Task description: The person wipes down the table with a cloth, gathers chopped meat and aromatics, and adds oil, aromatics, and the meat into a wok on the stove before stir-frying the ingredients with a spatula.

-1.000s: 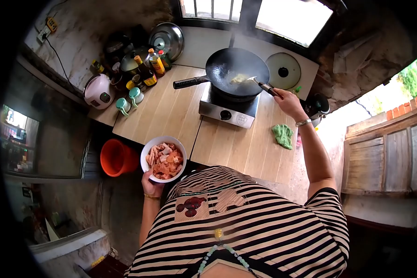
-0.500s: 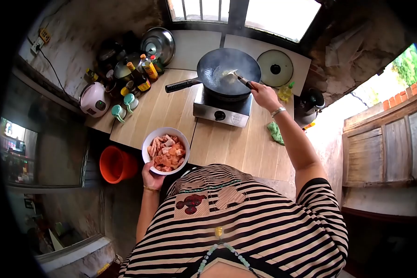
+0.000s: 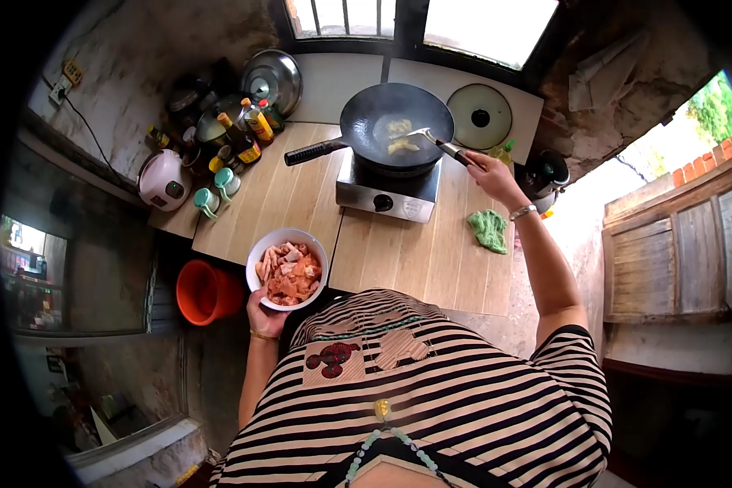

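Observation:
My right hand (image 3: 490,175) is closed round the dark handle of a spatula (image 3: 443,145), whose metal end reaches into the black wok (image 3: 364,122). Pale yellowish pieces (image 3: 400,146) lie in the bottom of the wok, and it rests on a silver portable stove (image 3: 385,199). My left hand (image 3: 267,315) grips the near rim of a white bowl (image 3: 323,272), with the fingers partly hidden beneath it. Raw, pinkish cut meat (image 3: 289,275) fills this bowl. It is held at the counter's front edge, left of the stove.
Sauce bottles (image 3: 242,140), green-lidded jars (image 3: 228,184) and a pink rice cooker (image 3: 164,177) stand on the left. Behind the wok's right side leans a glass lid (image 3: 479,118). A green cloth (image 3: 487,231) lies right of the stove. An orange bucket (image 3: 206,293) stands below the counter.
My right hand has moved right and slightly down, drawing the spatula toward the wok's right side. The pale pieces in the wok now lie spread apart. The bowl stays nearly in place.

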### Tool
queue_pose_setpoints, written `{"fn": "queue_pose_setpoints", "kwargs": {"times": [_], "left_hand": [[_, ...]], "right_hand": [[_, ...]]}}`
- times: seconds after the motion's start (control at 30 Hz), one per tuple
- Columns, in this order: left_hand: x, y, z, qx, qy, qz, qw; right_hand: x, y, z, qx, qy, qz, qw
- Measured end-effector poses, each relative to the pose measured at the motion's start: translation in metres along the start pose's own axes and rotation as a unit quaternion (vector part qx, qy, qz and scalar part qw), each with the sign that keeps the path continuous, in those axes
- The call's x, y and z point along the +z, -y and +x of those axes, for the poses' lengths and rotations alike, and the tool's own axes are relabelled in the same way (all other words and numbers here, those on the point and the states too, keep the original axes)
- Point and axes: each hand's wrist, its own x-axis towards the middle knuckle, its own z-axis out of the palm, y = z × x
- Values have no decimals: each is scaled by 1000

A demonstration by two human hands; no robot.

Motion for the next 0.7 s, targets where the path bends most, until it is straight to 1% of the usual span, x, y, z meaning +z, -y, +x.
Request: {"fn": "queue_pose_setpoints", "kwargs": {"times": [0.1,0.13,0.23,0.27,0.3,0.37,0.47,0.57,0.6,0.7], "left_hand": [[0,-1,0,1,-6,12,1000],[0,-1,0,1,-6,18,1000],[5,-2,1,1,-2,35,999],[4,-1,2,8,-2,34,999],[2,1,5,15,-3,34,999],[0,3,8,28,0,33,999],[6,5,9,44,15,34,998],[14,5,6,41,35,35,998],[14,5,5,45,30,40,998],[21,5,4,35,47,39,997]], "right_hand": [[-31,29,-14,-29,15,-112,993],[-35,27,-14,-57,17,-128,990],[-36,45,-15,-8,67,-145,987],[-25,40,-11,-13,62,-135,989],[-13,37,-6,3,60,-129,990],[9,35,3,8,33,-82,996],[36,14,30,-20,-36,-59,997],[44,22,47,7,-60,-52,997],[52,15,54,-1,-64,-46,997],[61,14,58,-1,-35,-51,998]]}}
